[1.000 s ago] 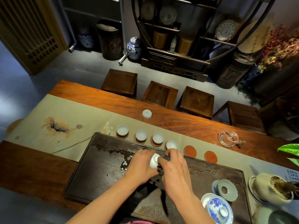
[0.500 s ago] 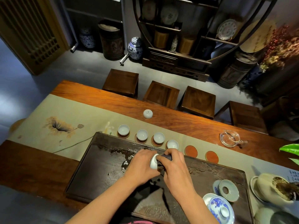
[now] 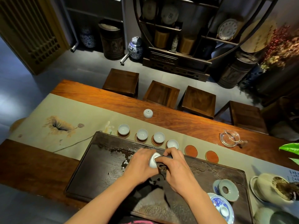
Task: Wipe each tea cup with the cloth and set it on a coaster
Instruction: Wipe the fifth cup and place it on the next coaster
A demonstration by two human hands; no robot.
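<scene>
My left hand (image 3: 140, 162) grips a small white tea cup (image 3: 153, 160) on its side above the dark tea tray (image 3: 97, 168). My right hand (image 3: 175, 168) holds a dark cloth (image 3: 162, 168) against the cup's mouth. Several white cups (image 3: 123, 129) (image 3: 142, 134) (image 3: 159, 137) stand on coasters in a row behind the tray, the last one (image 3: 172, 144) just beyond my fingers. Two orange coasters (image 3: 191, 150) (image 3: 212, 156) lie bare to the right. One more cup (image 3: 148, 113) sits upside down farther back on the runner.
A glass pitcher (image 3: 229, 138) stands at the right on the wooden table (image 3: 186, 120). A celadon strainer (image 3: 228, 189), a blue-and-white lidded bowl (image 3: 222, 207) and a tea-leaf vessel (image 3: 273, 188) crowd the tray's right end. Wooden stools (image 3: 161, 92) line the far side.
Both hands stay over the tray with the cup and cloth. The cup has turned slightly in my left hand as the cloth rubs it.
</scene>
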